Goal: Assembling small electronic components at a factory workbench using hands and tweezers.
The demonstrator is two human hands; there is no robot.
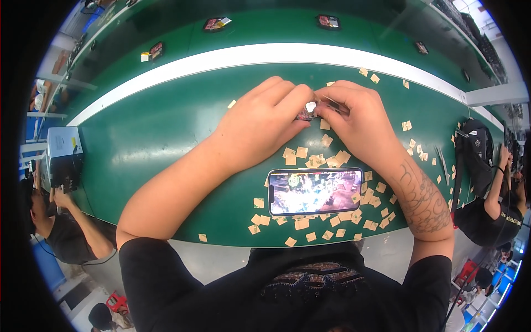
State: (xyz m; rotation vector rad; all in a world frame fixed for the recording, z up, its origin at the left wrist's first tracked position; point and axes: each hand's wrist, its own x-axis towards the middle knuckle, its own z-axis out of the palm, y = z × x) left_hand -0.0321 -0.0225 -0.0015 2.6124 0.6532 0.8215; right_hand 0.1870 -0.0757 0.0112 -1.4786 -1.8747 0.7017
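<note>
Over the green table, both hands meet around a small dark electronic part point(305, 114) with a shiny white patch on it. My left hand point(268, 119) closes on its left side, fingers curled and thumb underneath. From the other side my right hand point(355, 113) pinches at it with thumb and forefinger, near the white patch. Most of the part is hidden by my fingers. Closer to me, a phone point(315, 192) lies flat with its screen lit. Small tan paper squares point(301, 223) are scattered around the phone and below my hands.
A white rail point(238, 54) separates the table from a green belt carrying several small electronic assemblies point(218, 24). At the right lie tweezers point(442, 161) and a black bag point(477, 145). A white-and-black box point(64, 149) stands at the left edge. Other people sit on both sides.
</note>
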